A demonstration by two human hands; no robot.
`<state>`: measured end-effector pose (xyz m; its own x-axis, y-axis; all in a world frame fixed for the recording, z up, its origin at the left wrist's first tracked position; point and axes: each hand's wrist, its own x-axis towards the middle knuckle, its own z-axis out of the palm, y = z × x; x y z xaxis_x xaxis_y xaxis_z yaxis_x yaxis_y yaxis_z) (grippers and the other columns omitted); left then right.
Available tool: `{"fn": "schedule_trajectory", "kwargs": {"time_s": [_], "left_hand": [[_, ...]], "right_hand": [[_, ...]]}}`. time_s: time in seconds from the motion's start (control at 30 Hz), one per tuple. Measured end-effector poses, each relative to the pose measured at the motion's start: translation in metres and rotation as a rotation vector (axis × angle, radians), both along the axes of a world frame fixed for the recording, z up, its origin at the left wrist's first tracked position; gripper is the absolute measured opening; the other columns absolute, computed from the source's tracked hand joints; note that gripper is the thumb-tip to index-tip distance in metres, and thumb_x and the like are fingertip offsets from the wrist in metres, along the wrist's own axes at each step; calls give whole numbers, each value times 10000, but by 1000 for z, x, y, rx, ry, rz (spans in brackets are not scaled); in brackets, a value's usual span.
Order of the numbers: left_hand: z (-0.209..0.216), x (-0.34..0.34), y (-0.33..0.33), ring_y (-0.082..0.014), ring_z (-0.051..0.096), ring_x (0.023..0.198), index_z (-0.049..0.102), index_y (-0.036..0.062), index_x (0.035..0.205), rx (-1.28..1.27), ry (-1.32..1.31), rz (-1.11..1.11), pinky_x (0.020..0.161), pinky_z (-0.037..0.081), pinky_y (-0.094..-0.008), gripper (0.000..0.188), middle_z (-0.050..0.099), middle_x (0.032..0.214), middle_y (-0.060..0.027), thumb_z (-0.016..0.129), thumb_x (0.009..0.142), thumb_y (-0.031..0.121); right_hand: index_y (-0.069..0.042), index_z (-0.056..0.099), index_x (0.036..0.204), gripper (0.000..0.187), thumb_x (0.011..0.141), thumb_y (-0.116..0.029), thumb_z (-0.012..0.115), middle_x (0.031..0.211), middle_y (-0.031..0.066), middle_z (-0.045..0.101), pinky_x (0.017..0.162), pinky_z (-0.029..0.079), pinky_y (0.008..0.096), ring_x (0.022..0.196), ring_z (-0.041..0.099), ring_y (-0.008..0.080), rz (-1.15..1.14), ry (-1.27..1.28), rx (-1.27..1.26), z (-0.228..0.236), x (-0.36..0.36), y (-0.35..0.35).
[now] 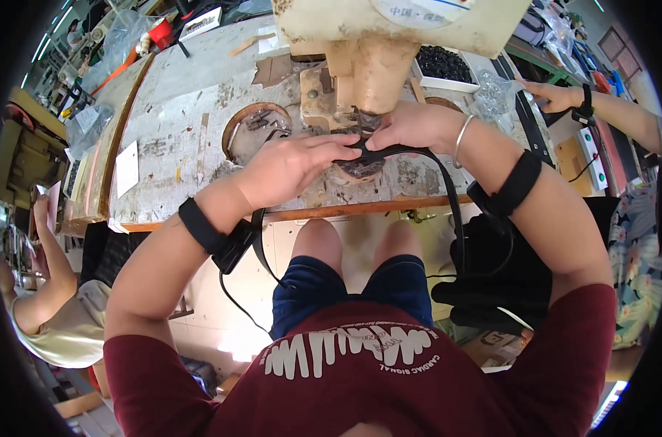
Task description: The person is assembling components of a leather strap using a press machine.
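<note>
A black strap (447, 178) lies across the small round base under the head of a cream-coloured press machine (367, 76). My left hand (291, 166) has its fingers pressed together on the strap, just left of the press head. From the right, my right hand (417, 128) grips the strap close under the press head, thumb against it. Both hands nearly meet there, and their fingers partly hide the strap. One end of it hangs over the table edge below my right hand; another black length hangs near my left wrist.
The worn workbench (167, 138) has a round recess (254, 131) with scraps in it. Behind the press, a white tray (444, 69) holds small black parts. A white card (128, 169) lies at left. A co-worker's hand (553, 96) is at right; another person (61, 306) sits at left.
</note>
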<state>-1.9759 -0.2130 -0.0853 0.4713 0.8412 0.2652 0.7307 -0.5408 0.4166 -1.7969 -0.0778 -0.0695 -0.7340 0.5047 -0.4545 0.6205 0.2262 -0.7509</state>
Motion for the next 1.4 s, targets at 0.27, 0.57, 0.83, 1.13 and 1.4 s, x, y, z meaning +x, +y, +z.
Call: {"fn": "schedule_trajectory", "kwargs": {"time_s": [0.27,0.57,0.83,1.13,1.4], "left_hand": [[-8,10,-7,-274,561,902,533,115,1078,118,114,115,728,487,-333,349,534,1165,-47,544,741,26],[9,18,-15,-218,570,869,534,135,1106,234,435,203,679,502,-305,398,538,1159,-7,521,714,70],[-3,-2,-14,-237,570,872,589,259,1068,204,286,195,708,496,-315,394,550,1037,-42,512,738,57],[-2,-9,-17,-229,579,847,546,308,1150,206,437,161,704,499,-311,523,531,961,-67,512,720,12],[-4,-11,-15,-227,579,835,548,296,1153,202,395,120,694,498,-309,514,538,948,-60,503,725,15]], "right_hand": [[-38,569,796,251,756,-276,636,654,1,529,451,331,207,509,397,56,-124,-14,-234,-4,8,-5],[20,575,746,351,757,-324,642,669,52,544,555,403,278,609,486,146,59,24,388,-8,15,-12],[-25,558,718,349,755,-358,654,595,-20,454,477,317,235,545,392,76,-102,50,168,-26,42,-7],[-45,555,732,364,740,-392,662,550,-31,391,406,253,221,466,335,70,-143,40,130,-26,42,-7],[-44,549,733,374,730,-398,669,550,-31,389,405,259,217,464,334,72,-152,33,121,-28,42,-7]]}}
